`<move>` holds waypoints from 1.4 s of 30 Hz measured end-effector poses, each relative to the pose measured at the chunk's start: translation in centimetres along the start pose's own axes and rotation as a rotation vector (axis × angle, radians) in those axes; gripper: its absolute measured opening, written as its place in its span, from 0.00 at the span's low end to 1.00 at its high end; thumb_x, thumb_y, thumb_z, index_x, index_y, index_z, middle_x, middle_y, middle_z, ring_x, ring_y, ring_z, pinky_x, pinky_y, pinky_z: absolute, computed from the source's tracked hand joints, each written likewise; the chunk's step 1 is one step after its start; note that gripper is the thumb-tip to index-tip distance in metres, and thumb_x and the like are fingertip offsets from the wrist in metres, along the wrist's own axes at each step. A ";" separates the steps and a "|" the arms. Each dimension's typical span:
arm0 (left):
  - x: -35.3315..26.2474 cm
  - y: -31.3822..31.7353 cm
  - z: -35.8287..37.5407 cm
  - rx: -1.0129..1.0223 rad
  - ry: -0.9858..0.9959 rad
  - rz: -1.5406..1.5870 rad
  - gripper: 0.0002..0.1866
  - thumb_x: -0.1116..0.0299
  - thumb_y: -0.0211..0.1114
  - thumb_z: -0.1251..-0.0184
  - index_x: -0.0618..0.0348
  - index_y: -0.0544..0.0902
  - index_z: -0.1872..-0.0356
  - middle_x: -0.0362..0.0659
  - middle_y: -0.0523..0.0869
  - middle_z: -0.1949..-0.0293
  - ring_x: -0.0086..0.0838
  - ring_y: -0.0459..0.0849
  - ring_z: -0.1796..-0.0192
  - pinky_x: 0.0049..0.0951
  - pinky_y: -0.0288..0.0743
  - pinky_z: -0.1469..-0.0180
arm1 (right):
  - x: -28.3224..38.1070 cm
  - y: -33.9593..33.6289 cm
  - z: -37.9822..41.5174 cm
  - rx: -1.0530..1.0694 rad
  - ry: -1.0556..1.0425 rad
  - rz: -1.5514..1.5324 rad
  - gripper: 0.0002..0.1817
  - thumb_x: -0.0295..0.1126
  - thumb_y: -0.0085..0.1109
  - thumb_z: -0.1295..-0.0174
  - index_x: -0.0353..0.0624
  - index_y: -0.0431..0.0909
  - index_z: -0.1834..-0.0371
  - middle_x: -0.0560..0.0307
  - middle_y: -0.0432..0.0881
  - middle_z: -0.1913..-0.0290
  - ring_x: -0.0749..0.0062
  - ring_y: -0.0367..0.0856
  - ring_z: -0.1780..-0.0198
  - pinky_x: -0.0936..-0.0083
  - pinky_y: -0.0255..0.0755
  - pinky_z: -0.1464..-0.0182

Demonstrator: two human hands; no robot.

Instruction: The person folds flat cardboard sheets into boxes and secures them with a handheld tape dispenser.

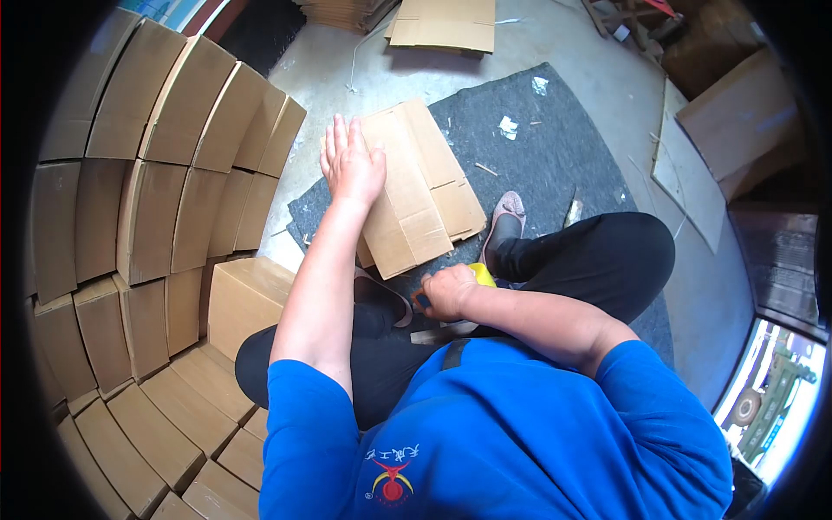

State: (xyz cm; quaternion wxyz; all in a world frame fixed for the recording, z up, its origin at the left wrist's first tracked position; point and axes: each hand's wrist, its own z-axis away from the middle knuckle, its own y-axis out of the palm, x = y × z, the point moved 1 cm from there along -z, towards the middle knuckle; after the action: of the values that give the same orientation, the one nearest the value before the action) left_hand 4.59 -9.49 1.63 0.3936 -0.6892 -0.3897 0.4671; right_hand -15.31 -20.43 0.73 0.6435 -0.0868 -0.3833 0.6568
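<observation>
Fingers of the left hand [351,165] lie flat and spread, grasping nothing, palm pressed on the left edge of the flattened cardboard box [416,186]. The right hand [448,293] is clenched around a yellow object [482,274], most of it hidden inside the fist; only a rounded yellow end and a dark bit near the thumb show, so what it is cannot be told.

The box lies on a grey mat [555,147] just ahead of the person's bent knees. Its long axis runs from the near edge, by the knees, away toward the far upper left, with the flaps pointing right toward a pink shoe [505,212]. Its near corner is covered by the left forearm.

Stacked assembled boxes [156,173] fill the left side, their outer rows lost in the dark lens rim. More flat cardboard [444,24] lies beyond the mat, cut off at the top.
</observation>
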 end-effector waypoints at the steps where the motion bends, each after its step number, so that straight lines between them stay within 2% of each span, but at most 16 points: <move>1: 1.2 0.4 -1.4 0.115 -0.071 -0.011 0.34 0.54 0.58 0.30 0.57 0.65 0.26 0.52 0.63 0.24 0.44 0.52 0.20 0.46 0.43 0.20 | -0.4 -0.4 -0.2 -0.021 0.044 -0.056 0.25 0.50 0.63 0.45 0.42 0.84 0.51 0.46 0.87 0.51 0.55 0.86 0.48 0.62 0.79 0.45; 3: 4.9 1.6 -3.0 0.324 -0.147 0.072 0.34 0.51 0.58 0.30 0.57 0.67 0.28 0.50 0.66 0.26 0.43 0.58 0.22 0.44 0.49 0.22 | -1.6 -3.5 0.9 0.020 0.107 -0.076 0.26 0.52 0.65 0.46 0.42 0.86 0.54 0.45 0.87 0.52 0.56 0.87 0.48 0.64 0.79 0.45; 6: 6.0 -1.1 -2.1 0.161 -0.333 0.036 0.31 0.45 0.67 0.38 0.59 0.80 0.42 0.54 0.81 0.43 0.45 0.77 0.37 0.44 0.69 0.34 | -5.0 -7.2 2.7 -0.120 0.196 -0.045 0.27 0.53 0.68 0.49 0.43 0.84 0.54 0.46 0.88 0.55 0.58 0.87 0.50 0.64 0.80 0.48; 7: 7.3 -1.1 -1.4 -0.004 -0.326 0.166 0.29 0.46 0.72 0.42 0.62 0.82 0.52 0.54 0.83 0.52 0.46 0.81 0.46 0.42 0.74 0.41 | -5.9 -9.1 3.6 -0.154 0.233 -0.016 0.27 0.51 0.68 0.50 0.43 0.82 0.53 0.47 0.88 0.56 0.58 0.87 0.51 0.65 0.80 0.49; 11: 7.5 -2.0 3.3 -0.146 -0.568 0.491 0.24 0.50 0.73 0.38 0.66 0.79 0.61 0.48 0.83 0.63 0.33 0.81 0.61 0.33 0.77 0.54 | -9.5 -14.2 4.9 -0.194 0.253 0.148 0.30 0.46 0.65 0.46 0.43 0.76 0.41 0.48 0.88 0.57 0.57 0.87 0.53 0.63 0.81 0.51; 13: 5.0 -2.5 6.0 -0.242 -0.734 0.678 0.23 0.52 0.71 0.34 0.65 0.76 0.62 0.43 0.80 0.66 0.25 0.76 0.65 0.27 0.75 0.59 | -10.8 -15.1 4.5 -0.205 0.246 0.250 0.29 0.44 0.64 0.44 0.44 0.75 0.40 0.49 0.88 0.57 0.56 0.87 0.53 0.63 0.80 0.52; 16: 4.7 0.4 9.6 -0.191 -0.984 0.773 0.23 0.51 0.71 0.34 0.64 0.75 0.63 0.41 0.79 0.67 0.25 0.75 0.65 0.27 0.74 0.60 | -12.2 -15.1 3.2 -0.214 0.248 0.328 0.27 0.43 0.63 0.45 0.46 0.76 0.41 0.49 0.88 0.57 0.56 0.87 0.53 0.63 0.80 0.53; 23: 5.6 -0.5 9.3 -0.067 -1.011 0.840 0.22 0.51 0.71 0.34 0.61 0.76 0.60 0.42 0.79 0.63 0.27 0.76 0.61 0.29 0.75 0.55 | -13.2 -17.5 5.6 -0.276 0.435 0.285 0.21 0.51 0.64 0.49 0.44 0.88 0.64 0.48 0.89 0.60 0.57 0.88 0.54 0.64 0.80 0.50; 25: 6.0 -0.1 9.9 -0.292 -0.701 0.220 0.20 0.55 0.71 0.36 0.60 0.78 0.57 0.46 0.79 0.57 0.31 0.77 0.56 0.32 0.74 0.51 | -13.1 -18.9 8.3 -0.423 0.477 0.220 0.23 0.52 0.66 0.50 0.43 0.88 0.61 0.46 0.88 0.60 0.55 0.88 0.55 0.64 0.80 0.51; 26: 4.8 -1.5 9.9 -0.335 -0.561 0.301 0.16 0.59 0.69 0.35 0.59 0.79 0.56 0.49 0.77 0.53 0.34 0.77 0.52 0.34 0.73 0.48 | -12.6 -19.6 10.1 -0.521 0.440 0.130 0.25 0.52 0.69 0.50 0.42 0.88 0.59 0.46 0.88 0.60 0.56 0.88 0.56 0.65 0.80 0.51; 29: 0.1 -2.2 9.7 -0.052 -0.556 1.052 0.15 0.58 0.62 0.25 0.63 0.78 0.55 0.39 0.81 0.65 0.26 0.78 0.66 0.27 0.75 0.60 | -12.1 -20.3 14.1 -0.708 0.202 -0.308 0.31 0.52 0.76 0.52 0.38 0.86 0.53 0.46 0.88 0.62 0.61 0.88 0.59 0.68 0.81 0.53; 30: -2.5 -4.4 9.5 0.218 -0.690 1.343 0.18 0.53 0.58 0.22 0.61 0.79 0.54 0.38 0.80 0.63 0.21 0.77 0.62 0.22 0.73 0.58 | -11.4 -20.2 15.0 -0.699 0.091 -0.495 0.33 0.53 0.78 0.51 0.36 0.85 0.52 0.49 0.87 0.63 0.67 0.87 0.59 0.70 0.80 0.52; 33: -6.0 -6.1 9.2 0.522 -0.685 1.795 0.32 0.40 0.47 0.22 0.64 0.75 0.43 0.42 0.79 0.52 0.24 0.77 0.49 0.26 0.72 0.45 | -9.5 -19.3 15.1 -0.639 -0.151 -0.683 0.34 0.53 0.79 0.53 0.37 0.85 0.52 0.55 0.87 0.63 0.74 0.84 0.59 0.73 0.78 0.52; 36: -6.6 -7.2 9.4 0.589 -0.670 2.006 0.33 0.38 0.43 0.21 0.62 0.77 0.45 0.42 0.80 0.53 0.25 0.78 0.49 0.30 0.72 0.43 | -8.2 -18.3 14.0 -0.552 -0.185 -0.619 0.33 0.53 0.80 0.54 0.39 0.85 0.51 0.56 0.86 0.64 0.74 0.83 0.61 0.75 0.78 0.53; 40: -5.0 -7.6 10.5 0.617 -0.689 1.914 0.32 0.39 0.42 0.21 0.61 0.79 0.48 0.42 0.82 0.55 0.26 0.79 0.50 0.31 0.72 0.42 | -8.3 -17.0 12.8 -0.534 -0.175 -0.579 0.34 0.56 0.79 0.55 0.39 0.86 0.52 0.58 0.86 0.64 0.74 0.82 0.60 0.75 0.76 0.54; 42: -4.8 -7.9 10.8 0.684 -0.721 1.996 0.32 0.41 0.40 0.20 0.61 0.80 0.49 0.46 0.84 0.51 0.30 0.79 0.45 0.34 0.70 0.36 | -8.9 -16.5 12.2 -0.521 -0.185 -0.607 0.33 0.54 0.79 0.54 0.39 0.86 0.53 0.58 0.86 0.64 0.75 0.82 0.61 0.75 0.77 0.54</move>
State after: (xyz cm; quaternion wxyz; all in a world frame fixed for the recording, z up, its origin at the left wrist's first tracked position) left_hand -8.28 -8.88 7.65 -0.1254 -0.3725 0.3968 0.8295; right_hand -8.49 -35.34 15.89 0.7275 -0.0706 -0.6012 0.3231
